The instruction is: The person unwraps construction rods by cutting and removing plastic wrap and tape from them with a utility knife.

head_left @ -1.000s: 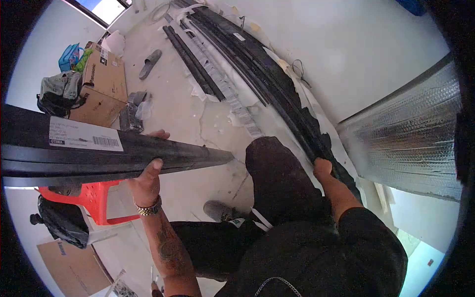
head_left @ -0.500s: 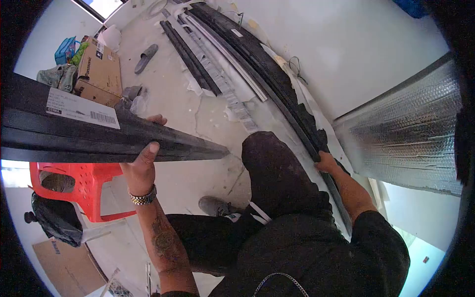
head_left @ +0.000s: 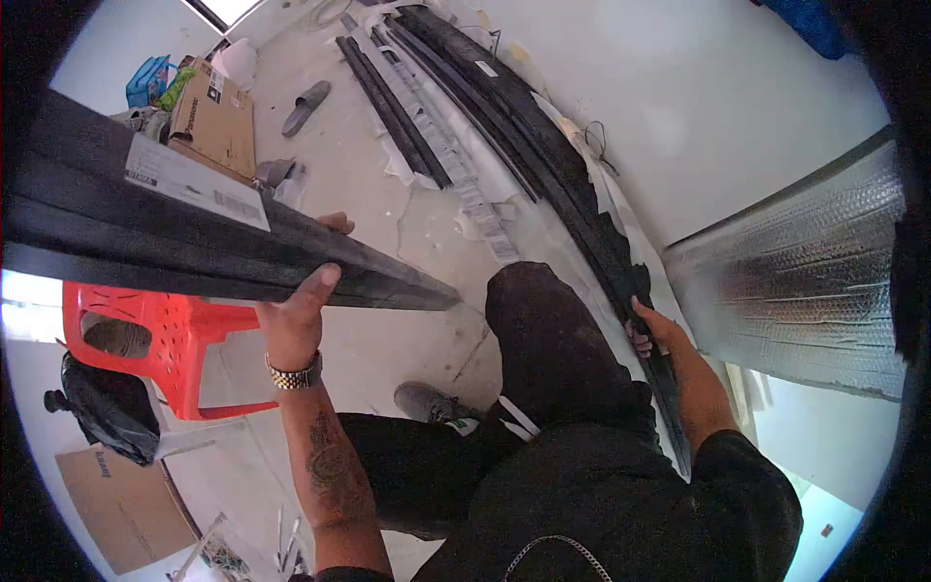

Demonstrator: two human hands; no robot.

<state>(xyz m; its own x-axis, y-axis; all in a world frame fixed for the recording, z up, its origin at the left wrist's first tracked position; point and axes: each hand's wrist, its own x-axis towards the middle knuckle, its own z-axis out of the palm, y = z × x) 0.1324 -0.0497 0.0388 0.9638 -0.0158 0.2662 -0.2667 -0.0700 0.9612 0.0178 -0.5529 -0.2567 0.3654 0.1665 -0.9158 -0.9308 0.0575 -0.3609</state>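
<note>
The dark bundle (head_left: 194,233), with one label (head_left: 196,182), slants across the person's left side, above the floor (head_left: 388,349). The left hand (head_left: 299,315) is closed round it, thumb on the near face. The right hand (head_left: 655,330) is curled round a dark strip (head_left: 669,403) at the near end of the long pile (head_left: 543,145). One knee (head_left: 548,330) sits between the hands. The bundle partly covers the red chair (head_left: 175,344) and the upper box (head_left: 215,121); a black bag (head_left: 116,412) lies beyond the chair. Counted: two cartons, the upper box and the lower box (head_left: 126,509); two slippers (head_left: 306,108); one chair; one foil sheet (head_left: 805,281).
</note>
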